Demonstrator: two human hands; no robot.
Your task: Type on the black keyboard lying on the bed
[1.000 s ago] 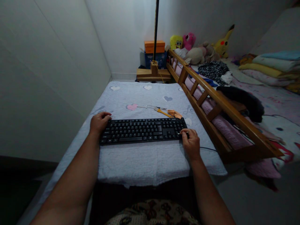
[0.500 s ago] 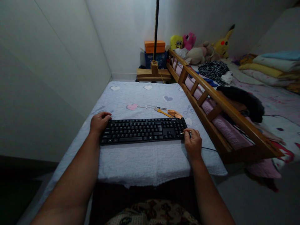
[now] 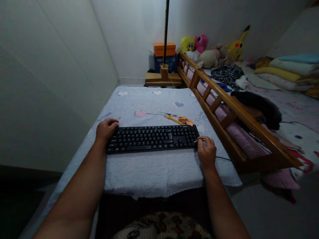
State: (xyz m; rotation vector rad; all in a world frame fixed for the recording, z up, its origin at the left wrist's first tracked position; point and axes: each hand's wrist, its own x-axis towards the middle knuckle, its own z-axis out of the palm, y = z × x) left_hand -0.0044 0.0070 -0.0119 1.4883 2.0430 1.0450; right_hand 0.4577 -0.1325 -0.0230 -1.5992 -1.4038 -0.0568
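A black keyboard [image 3: 149, 139] lies flat across the cloth-covered table, its keys facing up. My left hand [image 3: 106, 130] is closed around its upper left corner. At the keyboard's right end, my right hand [image 3: 206, 151] pinches a thin pale stick [image 3: 196, 141], whose tip is by the number keys. Most of the stick is hidden by the fingers, and its kind is too small to make out. Behind the keyboard lie a flat brush [image 3: 173, 119] with a yellow handle, a crumpled orange cloth [image 3: 186, 120] and a thin metal tool [image 3: 161, 113].
A pale blue cloth with hearts [image 3: 139, 169] covers the table. Along the right runs a wooden bed rail [image 3: 231, 103], with bedding and plush toys beyond it. A wooden stand [image 3: 163, 78] with a dark pole is past the far edge. The keyboard's cable [image 3: 223, 158] trails right.
My right hand has shifted slightly right with the stick, its tip moving toward the keyboard's right edge. The left hand and the keyboard stay put.
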